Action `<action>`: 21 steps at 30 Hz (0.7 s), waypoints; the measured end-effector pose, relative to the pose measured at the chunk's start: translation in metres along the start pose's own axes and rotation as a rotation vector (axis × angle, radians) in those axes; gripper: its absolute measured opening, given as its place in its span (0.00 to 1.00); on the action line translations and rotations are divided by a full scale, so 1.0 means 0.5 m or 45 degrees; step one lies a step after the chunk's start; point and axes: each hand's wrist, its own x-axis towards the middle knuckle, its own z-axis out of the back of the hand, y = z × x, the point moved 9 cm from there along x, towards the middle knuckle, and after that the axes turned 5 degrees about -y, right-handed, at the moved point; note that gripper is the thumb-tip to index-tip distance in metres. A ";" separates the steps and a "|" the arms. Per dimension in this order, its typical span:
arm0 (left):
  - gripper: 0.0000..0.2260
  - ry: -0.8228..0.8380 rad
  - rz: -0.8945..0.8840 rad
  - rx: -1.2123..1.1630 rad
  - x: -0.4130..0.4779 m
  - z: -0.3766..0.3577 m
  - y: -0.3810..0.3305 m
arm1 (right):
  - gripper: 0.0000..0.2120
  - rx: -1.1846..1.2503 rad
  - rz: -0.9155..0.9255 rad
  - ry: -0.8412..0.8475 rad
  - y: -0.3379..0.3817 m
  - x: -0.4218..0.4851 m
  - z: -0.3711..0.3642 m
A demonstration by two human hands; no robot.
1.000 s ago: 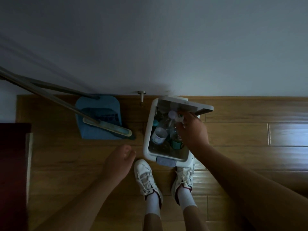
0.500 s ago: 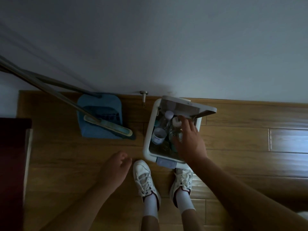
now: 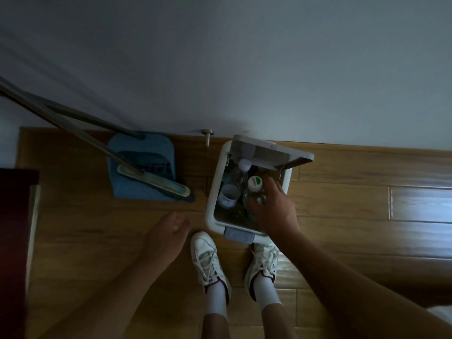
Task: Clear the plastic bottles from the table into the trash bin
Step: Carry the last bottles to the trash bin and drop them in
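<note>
A white pedal trash bin (image 3: 212,192) stands on the wooden floor against the wall, its lid (image 3: 271,152) tilted up. My right hand (image 3: 274,211) reaches into the bin's opening and grips a clear plastic bottle (image 3: 250,198) with a green-and-white cap, thumb on one side and fingers on the other. Another clear bottle (image 3: 234,179) with a white cap and a white label lies inside to the left of it. My left hand (image 3: 168,231) hangs to the left of the bin, fingers loosely curled, holding nothing. The table is out of view.
A blue dustpan (image 3: 141,165) and a long-handled broom (image 3: 156,182) lean against the wall left of the bin. A metal door stop (image 3: 207,137) sits at the skirting. Dark furniture (image 3: 14,241) fills the left edge. My white shoes (image 3: 208,260) stand just before the bin's grey pedal (image 3: 238,234).
My right hand has drawn back from under the lid towards me and sunk lower into the bin with the bottle. My left hand has barely moved.
</note>
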 end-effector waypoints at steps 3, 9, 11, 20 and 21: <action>0.17 0.022 0.007 0.016 -0.012 -0.011 0.012 | 0.18 0.058 0.005 0.038 -0.016 -0.032 -0.002; 0.17 0.026 -0.011 0.067 -0.018 -0.017 0.015 | 0.22 0.023 -0.082 0.185 -0.013 0.033 -0.048; 0.16 0.009 -0.014 0.070 -0.014 -0.014 0.014 | 0.23 0.044 -0.134 0.175 -0.015 0.066 -0.058; 0.16 0.005 -0.024 0.097 -0.015 0.003 0.012 | 0.16 0.022 -0.193 0.103 -0.051 0.070 -0.021; 0.17 0.016 -0.015 0.080 -0.018 0.006 0.011 | 0.16 0.025 -0.171 0.090 -0.050 0.061 -0.018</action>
